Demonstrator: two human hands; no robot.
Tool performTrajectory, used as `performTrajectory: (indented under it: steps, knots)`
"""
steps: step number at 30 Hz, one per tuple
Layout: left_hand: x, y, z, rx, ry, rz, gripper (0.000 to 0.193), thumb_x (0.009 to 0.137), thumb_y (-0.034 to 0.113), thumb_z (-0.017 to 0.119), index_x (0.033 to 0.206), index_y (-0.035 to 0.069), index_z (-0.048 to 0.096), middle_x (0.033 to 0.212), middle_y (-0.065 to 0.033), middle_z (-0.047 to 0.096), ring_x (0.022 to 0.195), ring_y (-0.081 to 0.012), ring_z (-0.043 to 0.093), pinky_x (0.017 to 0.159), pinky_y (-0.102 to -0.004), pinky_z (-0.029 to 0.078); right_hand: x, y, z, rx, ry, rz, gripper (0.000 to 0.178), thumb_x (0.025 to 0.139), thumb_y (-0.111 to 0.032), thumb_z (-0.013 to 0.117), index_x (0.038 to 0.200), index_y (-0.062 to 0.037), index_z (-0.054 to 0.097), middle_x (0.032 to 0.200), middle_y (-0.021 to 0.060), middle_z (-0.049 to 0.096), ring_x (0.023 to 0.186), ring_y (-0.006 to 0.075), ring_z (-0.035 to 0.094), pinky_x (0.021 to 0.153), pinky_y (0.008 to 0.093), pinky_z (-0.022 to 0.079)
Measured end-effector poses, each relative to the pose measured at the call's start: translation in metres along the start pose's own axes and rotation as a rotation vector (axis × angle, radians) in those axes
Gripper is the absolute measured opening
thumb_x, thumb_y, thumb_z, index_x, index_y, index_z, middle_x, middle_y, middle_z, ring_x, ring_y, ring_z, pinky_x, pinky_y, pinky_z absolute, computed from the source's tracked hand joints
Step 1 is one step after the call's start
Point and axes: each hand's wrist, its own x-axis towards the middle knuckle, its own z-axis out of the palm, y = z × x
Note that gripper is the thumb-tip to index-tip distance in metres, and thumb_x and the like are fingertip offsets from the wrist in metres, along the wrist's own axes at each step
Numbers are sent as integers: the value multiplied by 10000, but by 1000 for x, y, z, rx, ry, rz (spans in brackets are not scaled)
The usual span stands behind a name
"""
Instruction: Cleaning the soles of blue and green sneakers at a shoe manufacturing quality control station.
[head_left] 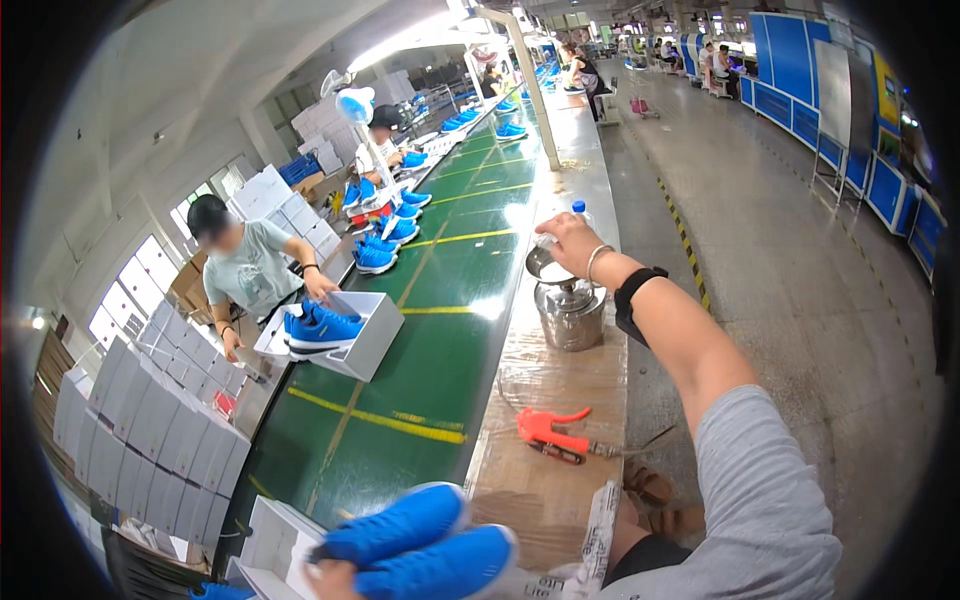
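My left hand grips a pair of blue sneakers with white soles, held side by side at the bottom of the view and slightly blurred. Beside it, an open white shoebox stands on the green belt. On the side ledge, my right hand reaches over a shiny metal canister with a dish-shaped top. Its fingers are closed on a whitish wad, possibly cloth, at the dish's rim. A bottle with a blue cap stands just behind that hand.
An orange air blow gun lies on the ledge near me. Across the green conveyor belt, a co-worker handles a white box with blue sneakers. White shoeboxes are stacked at left. A metal post rises farther along the ledge.
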Motion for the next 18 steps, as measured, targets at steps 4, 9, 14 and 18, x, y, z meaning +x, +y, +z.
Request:
performTrajectory:
  steps: [4, 9, 14, 18]
  knots:
    - [-3, 76, 50, 182, -315, 35, 296, 690, 240, 579, 876, 10, 601, 901, -202, 604, 927, -380, 536, 909, -536, 322, 0, 26, 31, -55, -365, 88, 313, 811, -147, 580, 1113, -208, 636, 1196, 99, 563, 1151, 273, 494, 976, 365, 394]
    - [-3, 89, 40, 320, -456, 71, 471, 686, 196, 605, 1094, -28, 534, 1117, -242, 556, 1107, -360, 483, 1020, -569, 216, 29, 17, 14, 67, -658, 309, 428, 706, -99, 658, 1122, -196, 633, 1068, 119, 644, 961, 247, 623, 835, 365, 492]
    - [0, 82, 39, 58, -422, 187, 456, 684, 135, 609, 1094, -24, 489, 1174, -264, 503, 1161, -391, 433, 1026, -551, 229, 18, 71, 52, 22, -314, 71, 366, 744, -94, 635, 1105, -157, 643, 1062, 138, 638, 974, 286, 613, 842, 349, 487]
    - [-2, 72, 18, -59, -471, 298, 593, 644, 299, 716, 1100, 0, 483, 1228, -276, 453, 1207, -426, 378, 1018, -557, 238, 33, 19, 24, -26, -539, 205, 386, 782, -70, 593, 1140, -212, 622, 1119, 120, 621, 1040, 271, 589, 907, 357, 455]
